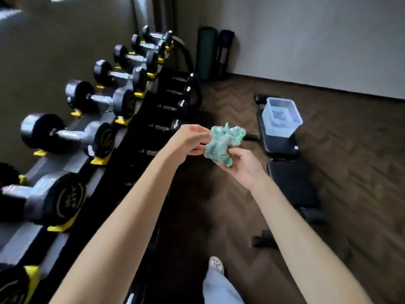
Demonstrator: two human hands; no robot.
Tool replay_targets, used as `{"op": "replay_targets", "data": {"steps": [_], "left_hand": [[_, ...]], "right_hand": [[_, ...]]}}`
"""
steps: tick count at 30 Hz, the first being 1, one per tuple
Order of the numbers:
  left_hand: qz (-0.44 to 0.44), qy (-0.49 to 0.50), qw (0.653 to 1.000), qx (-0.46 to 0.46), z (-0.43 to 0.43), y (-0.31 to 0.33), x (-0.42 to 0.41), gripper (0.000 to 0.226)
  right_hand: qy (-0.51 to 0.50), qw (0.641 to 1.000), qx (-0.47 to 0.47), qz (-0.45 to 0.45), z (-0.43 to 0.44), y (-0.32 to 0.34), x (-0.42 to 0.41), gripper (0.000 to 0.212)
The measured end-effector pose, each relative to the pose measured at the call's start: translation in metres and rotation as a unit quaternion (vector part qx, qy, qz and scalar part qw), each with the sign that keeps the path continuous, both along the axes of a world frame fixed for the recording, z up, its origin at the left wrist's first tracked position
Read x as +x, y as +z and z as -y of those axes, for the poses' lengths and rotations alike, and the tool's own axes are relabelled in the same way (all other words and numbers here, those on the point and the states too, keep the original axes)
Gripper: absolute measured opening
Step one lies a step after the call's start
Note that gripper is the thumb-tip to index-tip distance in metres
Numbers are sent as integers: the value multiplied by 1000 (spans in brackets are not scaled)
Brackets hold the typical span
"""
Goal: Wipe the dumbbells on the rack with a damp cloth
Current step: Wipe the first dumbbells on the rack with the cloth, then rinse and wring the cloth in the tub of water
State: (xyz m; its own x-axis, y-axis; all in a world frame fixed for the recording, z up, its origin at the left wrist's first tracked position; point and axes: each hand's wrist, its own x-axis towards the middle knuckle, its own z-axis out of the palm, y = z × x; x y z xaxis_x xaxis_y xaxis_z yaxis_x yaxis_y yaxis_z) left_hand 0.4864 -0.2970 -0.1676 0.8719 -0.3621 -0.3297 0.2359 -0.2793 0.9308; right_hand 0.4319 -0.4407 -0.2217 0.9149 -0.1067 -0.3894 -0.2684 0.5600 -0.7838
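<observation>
While the cloth (223,143) sits bunched in mid-air between both hands, the step in hand looks like readying it for the first wipe. The left hand (190,139) pinches its near edge between thumb and fingertips. The right hand (243,165) cups it from below with fingers curled round the lower folds.

To do this well, the person should shake the wad out and fold it into a flat pad, so that a broad, clean face meets each weight. If it drips, a squeeze over the tub (282,117) on the bench (291,181) would spare the wood floor. Each head could then be wiped round and the handle wrapped and rubbed along its length, working down the row in order so none is missed.

The cloth is green, mottled with paler patches, deeply crumpled, with points sticking up at the top; its faint sheen suggests it is damp. It hangs just right of the rack (129,150), near but not touching the dumbbells (65,134), which lie in yellow cradles along the top tier.
</observation>
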Motion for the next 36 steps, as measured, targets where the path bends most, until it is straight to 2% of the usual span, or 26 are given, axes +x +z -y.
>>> {"op": "replay_targets", "data": {"steps": [8,12,19,24,29,32,35,36], "left_hand": [[-11,-161,985,56,187,-27,39,23],[-7,-184,979,88,271,-36,78,21],[-20,-186,978,91,383,-48,157,18],[-60,-185,978,79,460,-68,235,7],[-87,-194,975,65,539,-89,334,9],[-96,-212,970,70,584,-95,403,9],[-102,-222,965,93,634,-100,468,15],[-105,-222,964,100,651,-102,485,17]], "right_hand": [[-154,987,-3,-36,156,-23,-10,36],[-182,982,-12,-58,231,-29,20,25],[-192,980,-15,-55,337,-36,91,27],[-229,970,-1,-87,406,-55,167,37],[-246,967,-1,-71,479,-72,265,34],[-272,957,-3,-99,522,-76,329,36],[-266,955,-6,-132,565,-79,387,12],[-261,956,-1,-136,578,-79,403,11]]}}
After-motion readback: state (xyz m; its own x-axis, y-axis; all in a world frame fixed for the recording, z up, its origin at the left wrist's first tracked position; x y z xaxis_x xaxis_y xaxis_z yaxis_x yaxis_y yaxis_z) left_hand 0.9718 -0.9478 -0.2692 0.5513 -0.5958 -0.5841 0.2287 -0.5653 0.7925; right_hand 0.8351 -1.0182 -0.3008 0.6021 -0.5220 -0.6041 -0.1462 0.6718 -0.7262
